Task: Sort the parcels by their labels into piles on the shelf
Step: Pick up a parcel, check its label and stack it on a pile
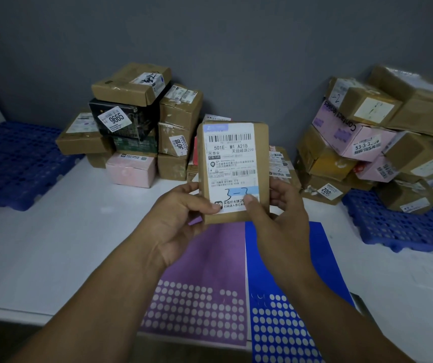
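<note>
Grey wall (pixel 236 48) backs a white shelf (pixel 53 244), and above the shelf's middle a small brown cardboard parcel (pixel 261 158) is held upright in a two-handed grip, its white shipping label (pixel 229 166) facing the camera. On the grip's left side the left hand (pixel 181 213) curls round the parcel's lower left edge, thumb pressed on the label's bottom corner. On the other side the right hand (pixel 278 216) wraps the lower right edge, its thumb lying on the label just under a handwritten mark that begins "3–". Both hands are closed firmly on the parcel, which hangs clear of the shelf. Above the grip the label shows a barcode and the print "501E- M1 A21B". Beyond the grip and to its left a stack of brown, black and pink boxes (pixel 131 121) stands against the wall, one tagged "9665". Beyond and to its right leans a looser heap of brown and pink boxes (pixel 367 142), one tagged "002". Directly beneath the grip a purple sheet with white dots (pixel 210 258) and a blue sheet with white dots (pixel 270 323) lie flat side by side on the shelf. Far to the grip's left sits a blue perforated plastic pallet (pixel 13 163); far to its right a second blue pallet (pixel 398 231) carries some of the heap.
</note>
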